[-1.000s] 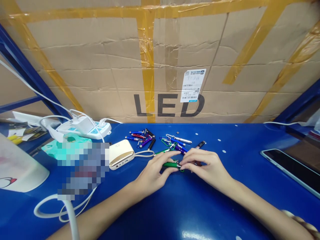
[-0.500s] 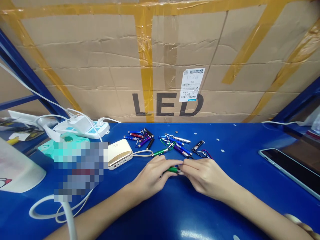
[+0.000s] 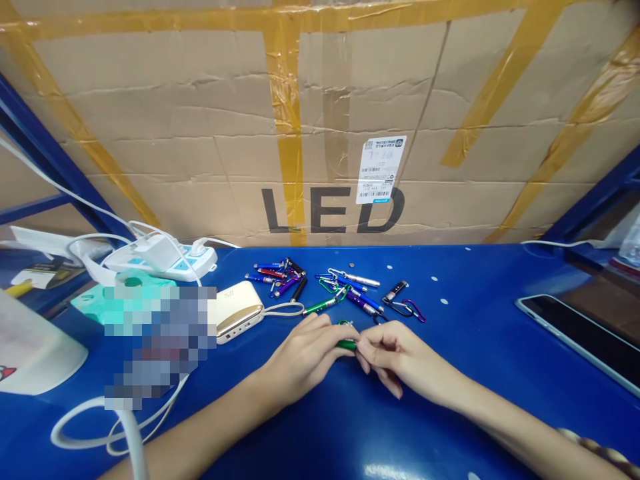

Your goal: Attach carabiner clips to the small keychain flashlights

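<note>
A green keychain flashlight [image 3: 347, 345] lies between my two hands, mostly covered by fingers. My left hand [image 3: 306, 350] is wrapped around its body. With thumb and forefinger, my right hand [image 3: 395, 350] pinches its right end, while the lower fingers hang loosely curled. A green clip [image 3: 345, 323] shows just above the left fingertips. Beyond the hands lie more keychain flashlights: a green one [image 3: 320, 306], a purple one [image 3: 361, 305], a silver one [image 3: 363, 280] and a black one [image 3: 395, 291], several with carabiner clips.
Left of the hands sits a cream power bank [image 3: 240, 303] with a strap. Further left are a white power strip [image 3: 193, 263], a teal packet [image 3: 90, 300] and a white container [image 3: 43, 347]. A phone [image 3: 585, 333] lies at right. A cardboard box [image 3: 200, 133] stands behind the blue table [image 3: 380, 427].
My right hand has turned and opened its lower fingers, still pinching the flashlight's end. A green clip now shows above the left fingertips. The view has shifted slightly.
</note>
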Action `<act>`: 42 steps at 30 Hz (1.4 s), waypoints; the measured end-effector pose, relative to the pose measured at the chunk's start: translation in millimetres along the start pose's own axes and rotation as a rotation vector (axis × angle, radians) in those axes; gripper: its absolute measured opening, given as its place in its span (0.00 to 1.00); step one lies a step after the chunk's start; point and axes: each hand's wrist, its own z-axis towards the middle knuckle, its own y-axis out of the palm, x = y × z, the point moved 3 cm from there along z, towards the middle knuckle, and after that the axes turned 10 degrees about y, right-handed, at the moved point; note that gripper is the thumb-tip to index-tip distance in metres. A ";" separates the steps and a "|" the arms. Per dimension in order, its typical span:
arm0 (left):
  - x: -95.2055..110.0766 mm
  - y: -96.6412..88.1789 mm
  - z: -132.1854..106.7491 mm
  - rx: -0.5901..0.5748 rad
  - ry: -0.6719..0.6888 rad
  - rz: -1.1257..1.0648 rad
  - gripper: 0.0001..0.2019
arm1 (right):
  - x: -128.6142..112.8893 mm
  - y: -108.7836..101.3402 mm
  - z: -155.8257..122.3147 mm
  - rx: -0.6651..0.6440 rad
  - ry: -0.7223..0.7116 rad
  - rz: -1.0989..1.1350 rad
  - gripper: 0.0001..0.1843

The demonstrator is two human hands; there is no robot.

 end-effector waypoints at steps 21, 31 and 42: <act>-11.7 3.8 -0.7 0.033 -0.346 -0.020 0.07 | -6.7 -32.0 1.1 0.612 -0.506 -0.431 0.13; -2.7 4.5 4.6 -0.045 -0.297 -0.120 0.09 | -13.8 -25.1 -12.5 0.690 -0.990 -1.032 0.09; -11.2 10.3 -0.7 -0.151 -0.320 -0.255 0.07 | -17.0 -17.9 -16.5 0.689 -1.005 -1.194 0.13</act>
